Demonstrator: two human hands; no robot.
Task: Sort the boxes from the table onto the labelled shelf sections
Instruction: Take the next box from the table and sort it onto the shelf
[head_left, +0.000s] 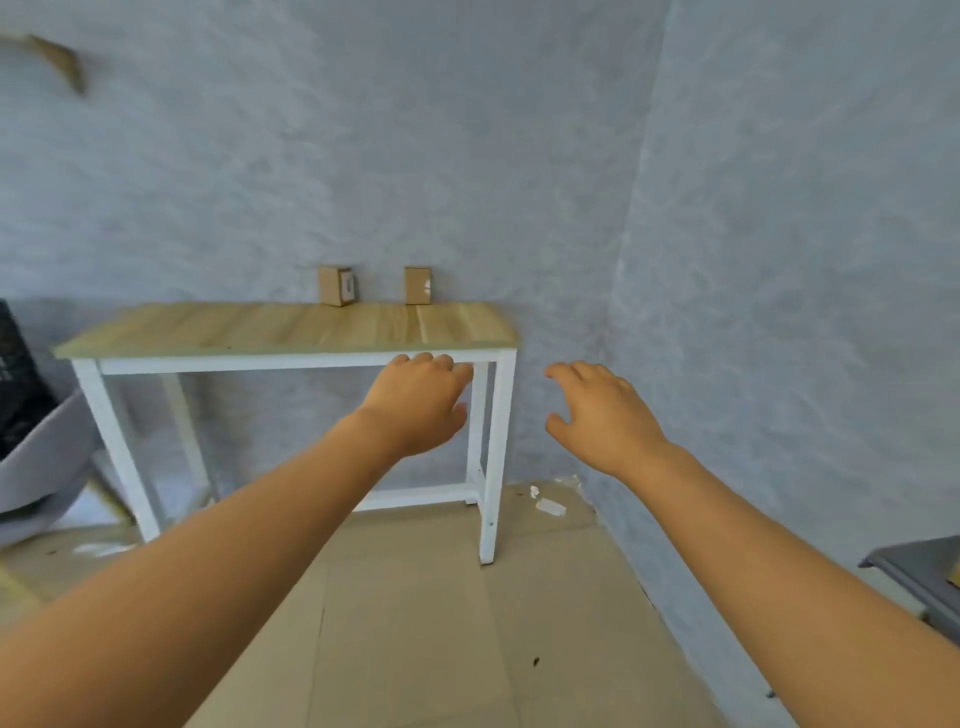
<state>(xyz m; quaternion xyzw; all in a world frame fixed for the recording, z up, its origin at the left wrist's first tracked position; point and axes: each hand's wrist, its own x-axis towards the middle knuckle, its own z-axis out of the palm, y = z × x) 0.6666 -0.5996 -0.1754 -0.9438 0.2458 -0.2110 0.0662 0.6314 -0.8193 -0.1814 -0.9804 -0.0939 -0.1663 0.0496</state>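
- The left hand (423, 402) is stretched forward, palm down, fingers loosely spread and slightly curled, with nothing in it.
- The right hand (605, 415) is out beside it, apart from it, also palm down with fingers spread and thumb splayed inward, empty.
- Just past the left hand's fingertips lies the front edge of the table (291, 332), a pale wood top on a white frame; the hand overlaps the frame's upper rail in the view, and I cannot tell whether it touches.
- The right hand hangs to the right of the table's corner leg, in front of the grey wall (519, 156).
- Well beyond both hands, at the back edge of the tabletop against the wall, stand two small cardboard boxes: the left box (336, 285), and the right box (417, 285) almost straight ahead of the left hand.
- The two boxes stand upright and apart from each other.
- Below the forearms the floor is covered with flat cardboard sheets (415, 623).
- Far left of the left arm is part of a grey chair (41, 462).
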